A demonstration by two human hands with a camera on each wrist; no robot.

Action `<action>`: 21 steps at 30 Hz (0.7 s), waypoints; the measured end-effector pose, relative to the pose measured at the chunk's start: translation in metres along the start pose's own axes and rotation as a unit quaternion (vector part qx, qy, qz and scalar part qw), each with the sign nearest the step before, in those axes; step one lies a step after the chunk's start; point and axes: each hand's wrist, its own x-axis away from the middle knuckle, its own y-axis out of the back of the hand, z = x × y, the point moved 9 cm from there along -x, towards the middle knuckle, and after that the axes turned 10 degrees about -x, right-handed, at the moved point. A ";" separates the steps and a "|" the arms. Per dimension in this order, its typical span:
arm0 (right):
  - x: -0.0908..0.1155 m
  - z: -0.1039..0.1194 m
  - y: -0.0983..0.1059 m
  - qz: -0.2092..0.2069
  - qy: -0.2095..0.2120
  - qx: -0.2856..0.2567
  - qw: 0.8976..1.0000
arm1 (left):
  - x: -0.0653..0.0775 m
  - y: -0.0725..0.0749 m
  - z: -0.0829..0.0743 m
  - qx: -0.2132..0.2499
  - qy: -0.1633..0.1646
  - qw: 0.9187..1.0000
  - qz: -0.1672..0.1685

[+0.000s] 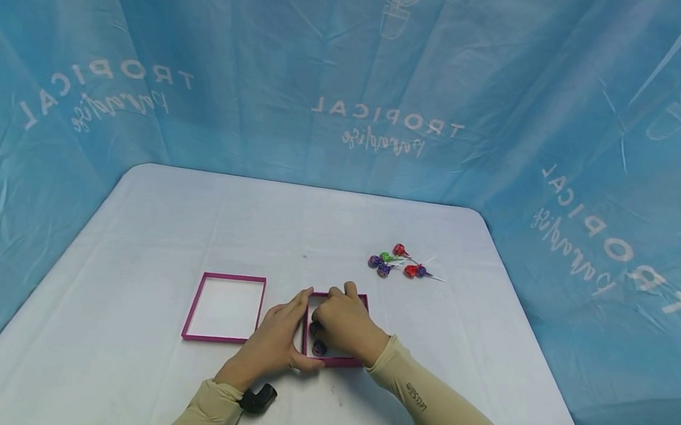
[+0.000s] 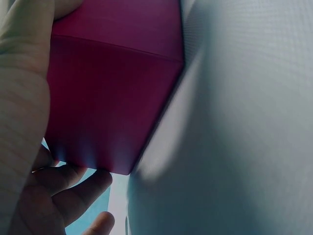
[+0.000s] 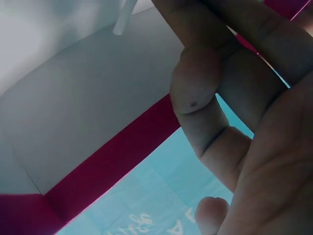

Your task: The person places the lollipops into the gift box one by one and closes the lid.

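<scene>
At left, we note the magenta-rimmed tray [image 1: 235,277] lying apart. The left hand [image 1: 274,338] clamps the magenta box [image 1: 342,362], fingers and thumb at opposite walls; if this grip slackens, the box may slide. The right hand [image 1: 349,324] bends its fingers inside it; we cannot tell whether they pinch anything. Hasty withdrawal could drag the dark candy [image 1: 319,348] within. At right, loose lollipops [image 1: 410,271] could tangle by their sticks.

Blue curtain [image 1: 287,67]: white "TROPICAL Paradise", mirror-reversed, three times in head view. Right sleeve [image 1: 433,390]: "LetsSlim", dark lettering.
</scene>
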 end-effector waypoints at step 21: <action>0.014 -0.036 0.045 -0.068 -0.058 -0.070 0.994 | -0.001 -0.002 0.002 0.017 0.010 1.000 0.009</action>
